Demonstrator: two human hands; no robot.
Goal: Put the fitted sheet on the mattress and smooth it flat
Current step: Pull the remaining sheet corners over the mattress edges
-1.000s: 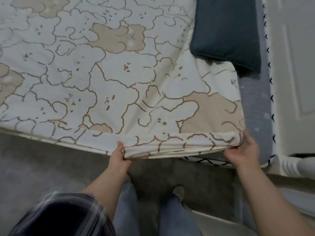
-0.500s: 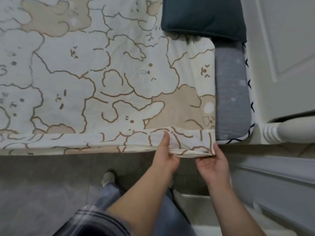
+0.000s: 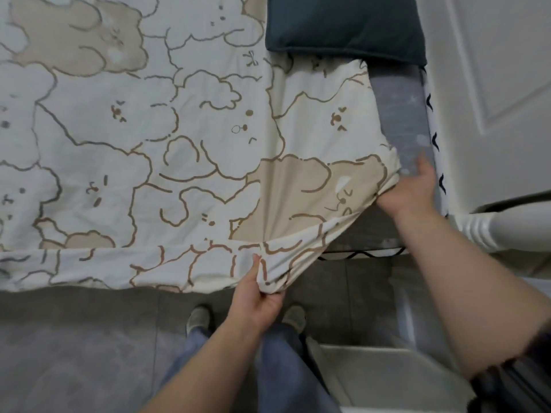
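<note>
Head view, the only 1 I have. I am looking straight down at the near right corner of the bed. The fitted sheet point(image 3: 185, 150), cream with tan bear outlines, lies across most of the mattress point(image 3: 402, 120), but a grey strip of the mattress is bare from about 1 o'clock to 3 o'clock, so this corner is not yet covered.

My left hand point(image 3: 256, 302) sits near 6 o'clock, thumb on top and fingers curled under, pinching the hanging hem. I judge it holds there to keep the near edge down and taut while the other hand works the corner; without it, the fabric would likely ride back up onto the top.

My right hand point(image 3: 411, 189) is at 3 o'clock, at the sheet's gathered corner. Its fingers go under the bunched fabric and its thumb points up over the grey strip, so it grips the corner pocket, I think to stretch it out and over the mattress corner. The diagonal fold running between the 2 hands shows the cloth under tension.

A dark pillow point(image 3: 346, 25) rests at 12 o'clock on the sheet's far right part; it may pin the fabric. Just beyond the bare strip a patterned white edge point(image 3: 435, 138) runs beside a white door point(image 3: 492, 84). A white turned post point(image 3: 507, 228) stands near 3 o'clock, leaving little room for the right hand.
</note>
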